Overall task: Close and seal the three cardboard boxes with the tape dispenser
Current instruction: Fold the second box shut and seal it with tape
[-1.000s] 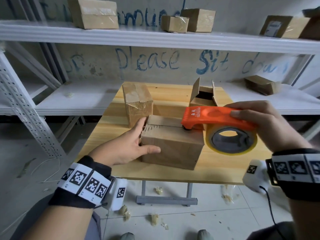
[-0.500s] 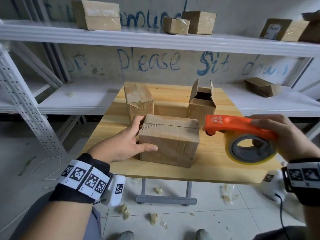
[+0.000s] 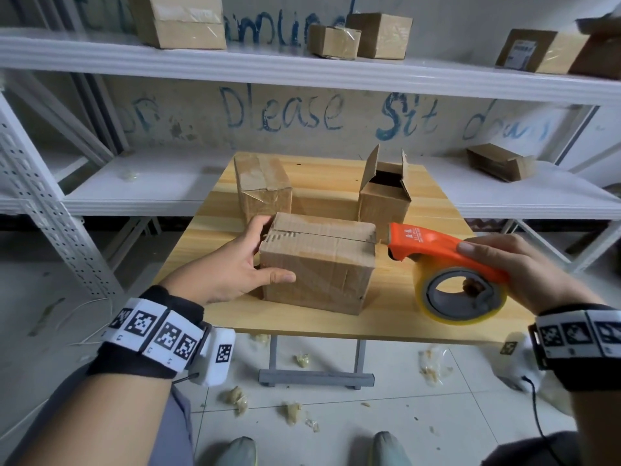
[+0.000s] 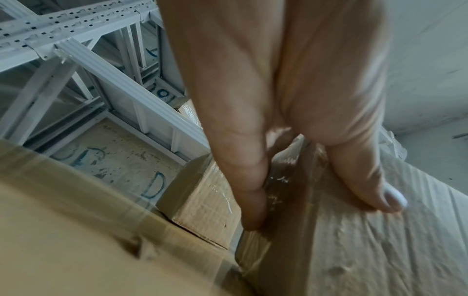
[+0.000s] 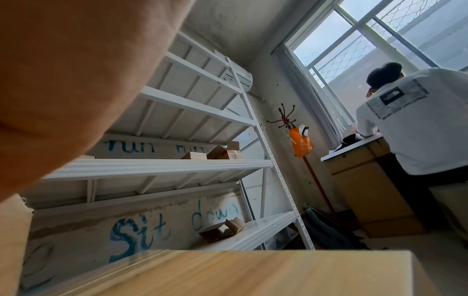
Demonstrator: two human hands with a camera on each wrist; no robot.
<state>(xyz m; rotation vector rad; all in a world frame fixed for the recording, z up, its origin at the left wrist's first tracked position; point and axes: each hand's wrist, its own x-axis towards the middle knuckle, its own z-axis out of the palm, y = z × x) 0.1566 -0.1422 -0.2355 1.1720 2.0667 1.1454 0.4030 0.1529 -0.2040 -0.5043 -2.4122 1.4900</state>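
Three cardboard boxes stand on the wooden table. The closed front box shows glossy clear tape. My left hand braces its left front corner, with straight fingers along the end and the thumb on the front face. My right hand grips the orange tape dispenser just right of that box, its yellowish roll low over the table. Behind stand a taped box on the left and an open box with raised flaps on the right.
White shelving behind the table carries more boxes. Crumpled tape scraps litter the tiled floor under the table. In the right wrist view, a person in a white shirt sits at a desk by the window.
My right hand has drawn the dispenser off the front box's top, rightward and down beside it. The left hand has stayed on the box's corner.
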